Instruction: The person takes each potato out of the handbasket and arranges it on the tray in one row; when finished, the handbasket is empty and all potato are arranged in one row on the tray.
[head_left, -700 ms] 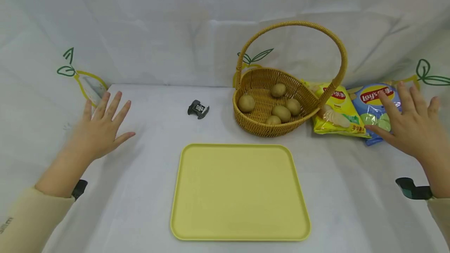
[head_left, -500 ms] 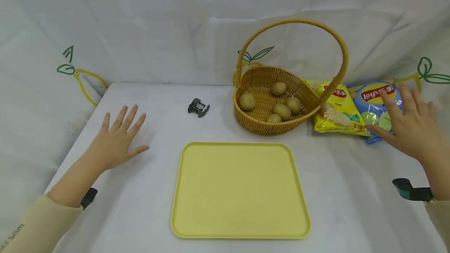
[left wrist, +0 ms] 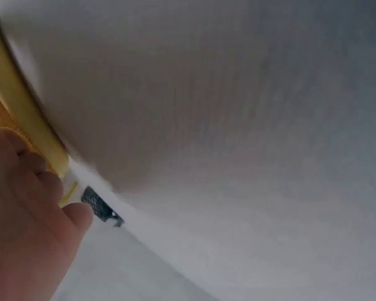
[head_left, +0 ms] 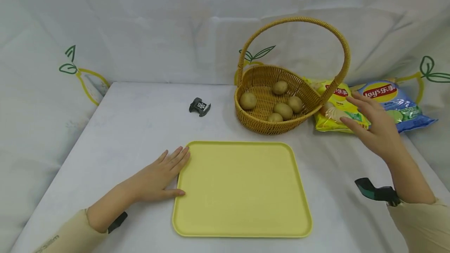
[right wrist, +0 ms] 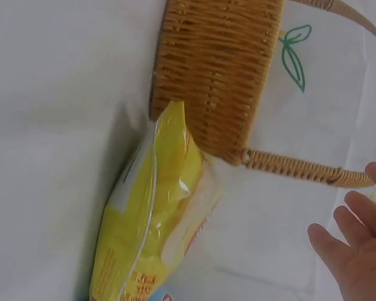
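Clearly, the left grip (head_left: pixel 154 180), a bare hand below a beige cloth sleeve (head_left: pixel 72 231), is released: its straight fingers lie flat over the left rim of a smooth yellow tray (head_left: pixel 242 190). This rounded rectangle with a low raised edge stretches rightward from that grip on a bench (head_left: pixel 95 155) under white cloth.

Farther out, the right grip (head_left: pixel 377 128) is released too, fingers spread and lightly bent, in the air apart from a puffy, glossy yellow chip bag (head_left: pixel 335 104) just beyond them. A crinkled blue chip bag (head_left: pixel 404 108) lies behind and to the right of that grip.

Left of the right grip stands a tall-handled basket (head_left: pixel 261 126) of ribbed tan wicker, holding five smooth brown ovals (head_left: pixel 283 111). Beyond the left grip sits a small, dark, jagged-edged piece (head_left: pixel 200 106) with white print. Farthest hangs creased white cloth (head_left: pixel 158 30) with lemon drawings.
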Action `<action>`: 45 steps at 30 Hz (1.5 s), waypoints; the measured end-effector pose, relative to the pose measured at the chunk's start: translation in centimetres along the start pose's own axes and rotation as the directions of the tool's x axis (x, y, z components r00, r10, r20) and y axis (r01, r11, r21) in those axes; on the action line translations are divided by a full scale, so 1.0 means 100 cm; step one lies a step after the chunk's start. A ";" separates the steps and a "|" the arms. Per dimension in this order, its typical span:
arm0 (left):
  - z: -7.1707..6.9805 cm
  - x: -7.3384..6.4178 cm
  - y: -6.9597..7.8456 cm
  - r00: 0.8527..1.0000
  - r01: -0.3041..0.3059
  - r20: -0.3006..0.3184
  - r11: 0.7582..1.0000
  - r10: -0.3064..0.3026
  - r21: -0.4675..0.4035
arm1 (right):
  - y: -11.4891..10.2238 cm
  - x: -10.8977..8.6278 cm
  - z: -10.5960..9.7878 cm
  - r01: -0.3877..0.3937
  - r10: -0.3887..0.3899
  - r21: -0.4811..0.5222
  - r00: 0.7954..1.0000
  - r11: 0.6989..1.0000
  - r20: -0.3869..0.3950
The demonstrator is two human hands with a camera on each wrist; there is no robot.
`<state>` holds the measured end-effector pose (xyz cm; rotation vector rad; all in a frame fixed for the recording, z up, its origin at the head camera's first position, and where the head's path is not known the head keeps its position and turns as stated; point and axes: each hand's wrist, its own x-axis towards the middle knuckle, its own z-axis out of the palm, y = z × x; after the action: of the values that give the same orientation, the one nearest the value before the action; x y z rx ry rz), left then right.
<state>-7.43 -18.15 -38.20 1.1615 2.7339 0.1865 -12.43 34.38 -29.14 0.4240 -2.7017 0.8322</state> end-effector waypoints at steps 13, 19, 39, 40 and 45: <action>0.018 0.004 0.014 0.991 0.025 -0.135 0.996 -0.014 0.081 | -0.024 0.041 0.059 0.208 -0.211 0.064 0.977 0.976 0.037; 0.021 0.006 0.016 0.988 0.060 -0.152 0.990 -0.040 0.130 | -0.032 0.058 0.079 0.232 -0.248 0.122 0.959 0.965 0.136; 0.008 0.028 0.012 0.987 0.139 -0.102 0.980 -0.125 0.143 | -0.037 0.108 0.099 0.018 -0.050 0.062 0.829 0.998 0.557; 0.007 0.029 0.012 0.987 0.143 -0.095 0.980 -0.130 0.138 | -0.037 0.109 0.100 0.017 -0.046 0.057 0.823 0.998 0.566; 0.004 0.029 0.015 0.987 0.153 -0.056 0.984 -0.148 0.086 | -0.042 0.109 0.104 0.024 -0.029 0.016 0.822 1.000 0.568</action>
<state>-8.29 -15.05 -38.57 0.9776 2.8862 0.0736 -22.80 22.93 -31.49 0.8286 -3.2227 0.8057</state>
